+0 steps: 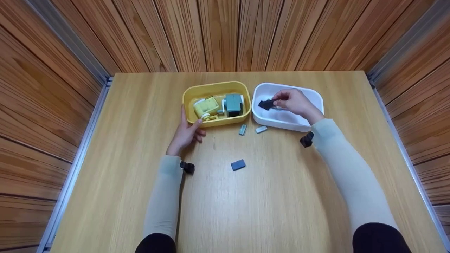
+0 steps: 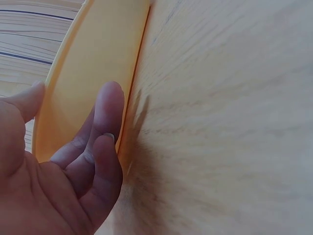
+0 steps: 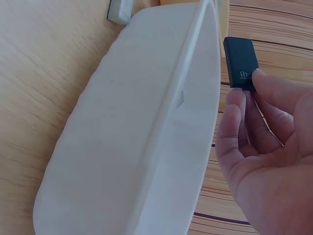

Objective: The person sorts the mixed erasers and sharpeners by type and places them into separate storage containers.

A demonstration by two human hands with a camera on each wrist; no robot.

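Observation:
My right hand [image 1: 291, 100] pinches a black eraser [image 3: 240, 61] printed 4B between thumb and fingers, above the white bin [image 1: 313, 96]. Under that hand, a small item in the bin is mostly hidden. At the front left corner of the yellow bin [image 1: 218, 123], my left hand [image 1: 188, 131] grips the wall, one finger along the left side and the thumb at the front rim. Inside it are a yellow crank pencil sharpener [image 1: 207, 106] and a teal one [image 1: 233, 104]. The left wrist view shows the other fingers [image 2: 108, 107] bent against the bin's outer wall.
In front of the bins lie a small teal eraser [image 1: 242, 130] and a pale eraser [image 1: 261, 129]. A dark blue eraser [image 1: 238, 165] rests nearer the middle of the wooden table [image 1: 246, 211]. Wood-panelled walls [image 1: 218, 35] stand behind and at both sides.

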